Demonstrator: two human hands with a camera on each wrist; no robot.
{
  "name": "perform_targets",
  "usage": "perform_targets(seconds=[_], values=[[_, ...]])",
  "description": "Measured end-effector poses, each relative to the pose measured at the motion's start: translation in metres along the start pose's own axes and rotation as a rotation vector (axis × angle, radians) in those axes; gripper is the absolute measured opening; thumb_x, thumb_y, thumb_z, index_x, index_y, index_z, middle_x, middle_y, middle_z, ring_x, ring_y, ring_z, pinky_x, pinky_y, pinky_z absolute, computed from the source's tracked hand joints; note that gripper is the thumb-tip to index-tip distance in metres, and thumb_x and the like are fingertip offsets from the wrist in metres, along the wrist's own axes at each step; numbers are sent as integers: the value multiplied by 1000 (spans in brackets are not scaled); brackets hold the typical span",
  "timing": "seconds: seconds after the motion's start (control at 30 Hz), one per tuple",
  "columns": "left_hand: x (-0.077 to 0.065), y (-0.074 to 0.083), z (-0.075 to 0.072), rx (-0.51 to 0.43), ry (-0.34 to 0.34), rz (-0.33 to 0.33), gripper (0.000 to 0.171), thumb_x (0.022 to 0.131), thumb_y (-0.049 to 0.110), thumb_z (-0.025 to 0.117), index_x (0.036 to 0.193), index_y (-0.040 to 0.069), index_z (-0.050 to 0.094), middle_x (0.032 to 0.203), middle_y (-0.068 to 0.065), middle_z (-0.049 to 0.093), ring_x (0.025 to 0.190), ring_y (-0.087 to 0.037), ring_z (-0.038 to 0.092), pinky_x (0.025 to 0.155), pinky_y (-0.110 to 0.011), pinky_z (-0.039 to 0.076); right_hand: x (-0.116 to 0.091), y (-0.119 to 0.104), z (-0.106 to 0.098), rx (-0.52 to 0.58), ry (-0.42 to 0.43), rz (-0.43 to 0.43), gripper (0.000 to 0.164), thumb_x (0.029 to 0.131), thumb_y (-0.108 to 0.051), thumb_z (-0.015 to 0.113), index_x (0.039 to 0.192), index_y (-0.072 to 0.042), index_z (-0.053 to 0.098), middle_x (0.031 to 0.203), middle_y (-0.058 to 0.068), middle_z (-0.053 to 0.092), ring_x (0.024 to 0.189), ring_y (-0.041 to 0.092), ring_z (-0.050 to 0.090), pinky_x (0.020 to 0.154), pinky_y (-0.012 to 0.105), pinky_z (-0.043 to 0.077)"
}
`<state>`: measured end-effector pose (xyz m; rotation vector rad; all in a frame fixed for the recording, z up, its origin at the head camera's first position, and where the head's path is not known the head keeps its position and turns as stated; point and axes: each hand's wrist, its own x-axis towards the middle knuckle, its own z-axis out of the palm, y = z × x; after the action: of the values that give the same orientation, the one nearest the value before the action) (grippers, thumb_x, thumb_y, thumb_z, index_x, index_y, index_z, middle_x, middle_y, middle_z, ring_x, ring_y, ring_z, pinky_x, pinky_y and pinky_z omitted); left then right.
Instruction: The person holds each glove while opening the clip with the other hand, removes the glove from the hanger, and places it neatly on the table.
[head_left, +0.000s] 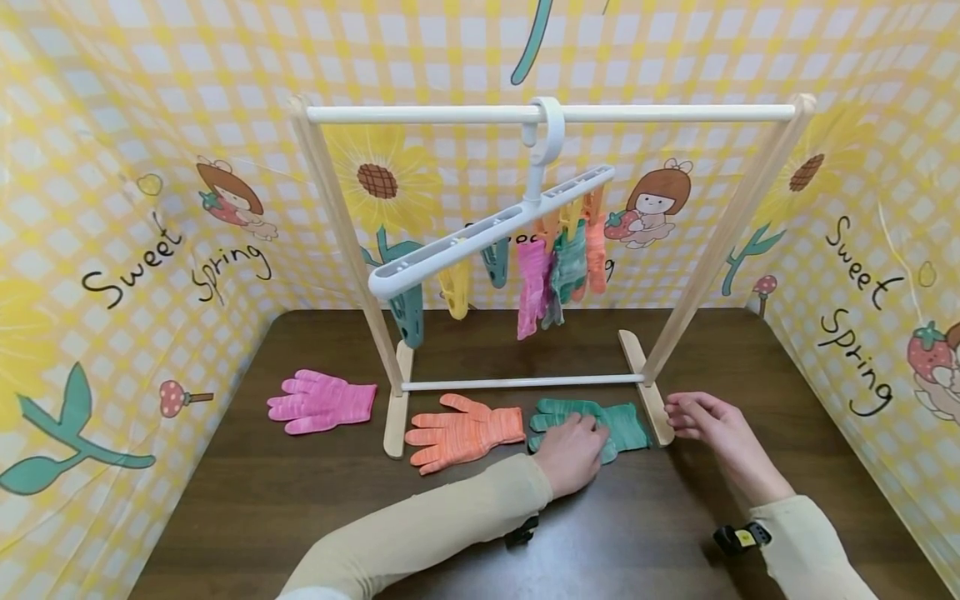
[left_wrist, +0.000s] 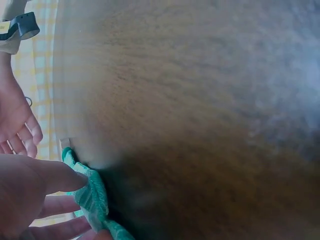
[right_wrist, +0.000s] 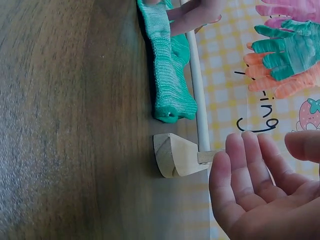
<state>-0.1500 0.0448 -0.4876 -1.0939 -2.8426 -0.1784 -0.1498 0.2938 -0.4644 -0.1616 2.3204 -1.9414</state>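
A green knitted glove (head_left: 628, 425) lies on the table at the right front of a wooden rack. My left hand (head_left: 573, 454) is over its middle, with thumb and fingers gripping the fabric (left_wrist: 94, 192); part of the glove is covered by the hand. In the right wrist view the cuff of the green glove (right_wrist: 172, 95) points toward the rack's foot. Beside that foot hovers my right hand (head_left: 712, 423), its fingers loosely bent and holding nothing. To the left lie an orange glove (head_left: 465, 433) and a pink glove (head_left: 322, 402), both flat.
From the rack's top bar (head_left: 427, 115) hangs a white clip hanger (head_left: 457, 243). Pink (head_left: 532, 283), green (head_left: 570, 267) and orange (head_left: 596, 254) gloves hang clipped at its right side. Blue (head_left: 407, 315) and yellow (head_left: 454, 290) clips hang without gloves. The hanger tilts down leftward.
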Motion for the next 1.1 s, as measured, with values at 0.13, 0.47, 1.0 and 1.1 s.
perform_targets(seconds=[0.13, 0.47, 1.0, 1.1], values=[[1, 0, 0, -26, -14, -7, 20, 87, 25, 61, 106, 18, 62, 95, 0, 58, 87, -15, 56, 55, -28, 48, -1, -2, 1, -18, 5, 13, 28, 99, -23, 46, 112, -2, 59, 100, 2, 68, 89, 19, 66, 75, 29, 53], [-7, -9, -9, -93, 58, -7, 15, 87, 28, 59, 99, 18, 61, 88, 3, 56, 80, -14, 57, 52, -28, 46, -2, -11, 5, -29, -15, 6, 41, 100, -24, 45, 120, 12, 50, 103, 6, 67, 91, 22, 65, 76, 32, 53], [-23, -33, -36, -267, 328, -50, 17, 93, 29, 54, 103, 19, 63, 93, 6, 60, 79, -7, 56, 62, -22, 47, 2, -34, 13, -21, -71, -32, 41, 100, -25, 46, 121, 9, 49, 105, -1, 66, 91, 17, 65, 80, 35, 53], [-26, -37, -41, -296, 372, -58, 18, 93, 30, 52, 104, 20, 62, 95, 6, 59, 80, -5, 53, 62, -21, 47, 3, -41, 15, -25, -80, -49, 39, 99, -25, 46, 120, 8, 51, 106, 0, 65, 92, 17, 65, 80, 33, 53]])
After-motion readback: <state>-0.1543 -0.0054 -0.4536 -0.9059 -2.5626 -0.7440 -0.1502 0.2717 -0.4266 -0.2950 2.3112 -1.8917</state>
